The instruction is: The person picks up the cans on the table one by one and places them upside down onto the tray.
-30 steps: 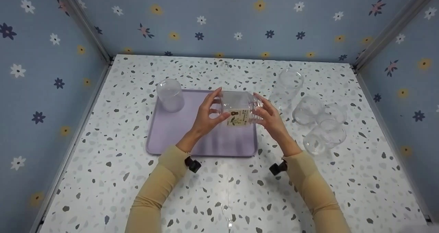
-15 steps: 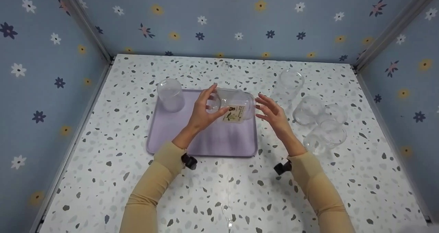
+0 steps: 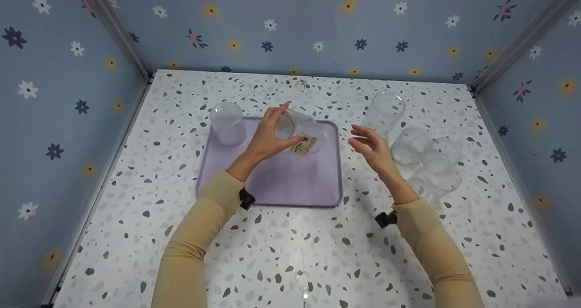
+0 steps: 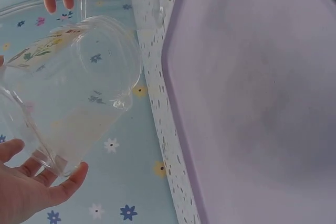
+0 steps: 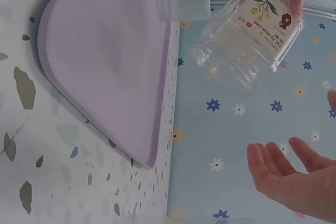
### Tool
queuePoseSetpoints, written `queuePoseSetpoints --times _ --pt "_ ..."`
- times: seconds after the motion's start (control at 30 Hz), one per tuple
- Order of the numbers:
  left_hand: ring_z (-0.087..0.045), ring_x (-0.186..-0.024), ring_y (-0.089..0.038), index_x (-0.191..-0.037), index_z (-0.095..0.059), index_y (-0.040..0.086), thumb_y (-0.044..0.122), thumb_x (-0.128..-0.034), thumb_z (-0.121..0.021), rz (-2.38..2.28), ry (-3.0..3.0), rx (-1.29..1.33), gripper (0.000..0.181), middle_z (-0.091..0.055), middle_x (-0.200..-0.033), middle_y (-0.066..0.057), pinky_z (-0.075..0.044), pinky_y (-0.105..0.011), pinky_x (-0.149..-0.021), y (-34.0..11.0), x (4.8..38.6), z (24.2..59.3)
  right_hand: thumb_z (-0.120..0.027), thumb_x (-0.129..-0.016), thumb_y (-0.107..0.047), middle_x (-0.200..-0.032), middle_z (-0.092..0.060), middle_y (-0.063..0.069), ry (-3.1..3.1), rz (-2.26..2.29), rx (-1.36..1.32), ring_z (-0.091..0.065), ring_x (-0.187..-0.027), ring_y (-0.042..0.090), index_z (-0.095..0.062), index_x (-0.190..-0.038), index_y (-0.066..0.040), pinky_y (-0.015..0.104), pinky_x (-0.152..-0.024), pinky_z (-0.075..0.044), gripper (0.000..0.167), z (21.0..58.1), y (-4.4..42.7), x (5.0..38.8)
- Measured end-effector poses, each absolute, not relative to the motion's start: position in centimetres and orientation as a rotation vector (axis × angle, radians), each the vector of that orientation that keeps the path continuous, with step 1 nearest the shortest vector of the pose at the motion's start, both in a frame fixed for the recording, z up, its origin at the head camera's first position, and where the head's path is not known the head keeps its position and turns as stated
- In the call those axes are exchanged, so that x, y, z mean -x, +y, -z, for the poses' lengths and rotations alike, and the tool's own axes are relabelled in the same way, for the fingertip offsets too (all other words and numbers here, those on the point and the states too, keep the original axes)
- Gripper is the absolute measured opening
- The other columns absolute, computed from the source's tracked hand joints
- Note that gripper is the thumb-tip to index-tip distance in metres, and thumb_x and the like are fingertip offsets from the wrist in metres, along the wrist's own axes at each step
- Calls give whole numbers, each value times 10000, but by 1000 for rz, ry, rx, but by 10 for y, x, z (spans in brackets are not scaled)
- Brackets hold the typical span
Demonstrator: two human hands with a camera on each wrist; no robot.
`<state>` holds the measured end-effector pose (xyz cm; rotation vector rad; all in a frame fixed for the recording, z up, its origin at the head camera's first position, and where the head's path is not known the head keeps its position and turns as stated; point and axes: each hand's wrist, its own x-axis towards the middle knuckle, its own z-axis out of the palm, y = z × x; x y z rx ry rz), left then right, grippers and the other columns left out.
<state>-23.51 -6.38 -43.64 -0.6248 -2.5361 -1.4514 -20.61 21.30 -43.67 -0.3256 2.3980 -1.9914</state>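
Observation:
My left hand (image 3: 265, 140) grips a clear plastic jar (image 3: 310, 125) by one end, above the purple tray (image 3: 272, 185). The jar is tilted on its side, its ridged neck towards the right. A printed label with yellow flowers (image 5: 265, 14) is on its wall. In the left wrist view the fingers of my left hand (image 4: 37, 187) curl round the jar's end. My right hand (image 3: 374, 151) hovers right of the tray, apart from the jar, with loosely bent fingers and nothing in it. The right wrist view shows that hand (image 5: 294, 182) below the jar.
Another clear container (image 3: 228, 124) stands upright at the tray's back left corner. To the right on the speckled table (image 3: 290, 249) are a tall clear container (image 3: 385, 113) and several more clear ones close together, such as a clear jar (image 3: 411, 144). Flowered panels (image 3: 290, 31) enclose the table.
My right hand has let go of the jar and drawn away to the right. My left hand has moved slightly left and away from me with the jar, which now tilts more.

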Motion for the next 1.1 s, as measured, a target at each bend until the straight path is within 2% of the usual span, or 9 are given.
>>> queuePoseSetpoints --times 0.13,0.37,0.73,0.97,1.1 --pt "-427 -1074 -207 -1375 -323 105 411 -701 -715 1385 -2610 613 838 -397 -1199 -101 -379 -393 -887 -65 241 434 -591 -853 -128 -1185 -494 187 2477 1881 360 -487 -1063 302 -459 -1254 23 255 -787 -443 448 430 221 207" --pt "-408 -1101 -234 -1384 -309 128 448 -683 -714 1258 -2761 585 871 -374 -1231 -106 -370 -409 -899 -70 252 434 -586 -851 -92 -1237 -455 218 2611 1628 355 -441 -1097 345 -426 -1265 57 404 -886 -389 468 403 226 199" --pt "-339 -1157 -269 -1405 -260 163 448 -699 -698 1060 -2953 571 879 -341 -1270 -130 -344 -434 -914 -74 268 437 -641 -816 -262 -1239 -443 223 2792 1273 357 -444 -1075 361 -429 -1285 -2 465 -880 -376 576 417 260 206" --pt "-347 -1133 -280 -1413 -235 158 476 -712 -671 928 -3070 522 885 -339 -1265 -142 -308 -489 -907 -73 277 439 -641 -814 -276 -1248 -407 253 2894 1014 388 -415 -1079 383 -405 -1287 33 490 -875 -356 612 418 275 204" --pt "-349 -1131 -282 -1416 -225 157 493 -713 -662 863 -3103 488 894 -336 -1272 -150 -304 -499 -909 -73 283 442 -645 -813 -263 -1257 -381 270 2898 906 393 -375 -1121 402 -389 -1285 62 509 -913 -312 628 418 285 203"
